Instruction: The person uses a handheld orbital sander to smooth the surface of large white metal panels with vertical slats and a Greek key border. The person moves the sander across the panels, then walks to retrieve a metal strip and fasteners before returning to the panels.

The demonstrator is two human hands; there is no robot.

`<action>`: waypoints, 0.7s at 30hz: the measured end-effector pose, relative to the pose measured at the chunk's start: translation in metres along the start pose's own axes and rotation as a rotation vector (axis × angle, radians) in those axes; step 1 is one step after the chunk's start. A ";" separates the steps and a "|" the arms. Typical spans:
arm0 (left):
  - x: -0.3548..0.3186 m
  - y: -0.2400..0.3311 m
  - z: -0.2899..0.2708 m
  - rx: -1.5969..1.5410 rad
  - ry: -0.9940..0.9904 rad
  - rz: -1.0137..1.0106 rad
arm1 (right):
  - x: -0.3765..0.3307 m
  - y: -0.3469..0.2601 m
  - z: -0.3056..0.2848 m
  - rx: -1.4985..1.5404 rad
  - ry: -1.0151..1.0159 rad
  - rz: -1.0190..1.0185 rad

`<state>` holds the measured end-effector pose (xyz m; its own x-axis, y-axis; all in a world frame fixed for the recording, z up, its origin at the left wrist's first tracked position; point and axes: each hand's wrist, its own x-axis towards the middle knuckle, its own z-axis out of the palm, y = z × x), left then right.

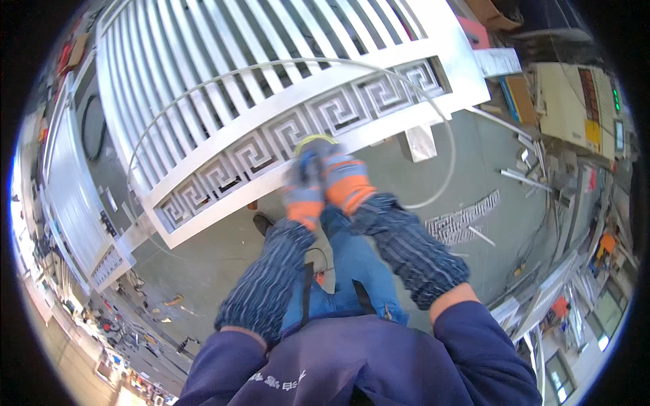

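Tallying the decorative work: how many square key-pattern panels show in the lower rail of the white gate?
6 at least: panels run left to right; the count is uncertain, as the hands hide part.

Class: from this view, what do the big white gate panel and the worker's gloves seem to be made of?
Gate panel: probably metal, painted or coated matt white, judging by its straight tubular bars and crisp key-pattern fretwork.
Gloves, on the left hand and right hand: seemingly knitted fabric with an orange coating; blur hides the texture.
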<state>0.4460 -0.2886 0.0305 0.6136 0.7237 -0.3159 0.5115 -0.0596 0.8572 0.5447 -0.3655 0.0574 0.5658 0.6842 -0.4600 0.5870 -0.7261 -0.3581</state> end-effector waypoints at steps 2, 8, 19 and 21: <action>0.016 -0.023 0.055 0.400 -0.059 0.139 | 0.005 0.042 -0.018 -0.182 0.027 0.007; 0.049 0.102 0.155 0.550 -0.542 0.067 | 0.009 0.210 -0.037 0.011 0.253 0.218; -0.049 -0.068 -0.122 0.293 0.123 -0.051 | -0.014 -0.110 0.090 -0.375 -0.149 -0.053; -0.080 -0.086 -0.170 0.134 0.175 -0.236 | -0.024 -0.161 0.112 -0.259 -0.181 -0.166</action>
<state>0.2508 -0.2245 0.0514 0.3617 0.8351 -0.4145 0.7090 0.0423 0.7040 0.3715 -0.2726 0.0349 0.3524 0.7512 -0.5582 0.8027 -0.5492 -0.2324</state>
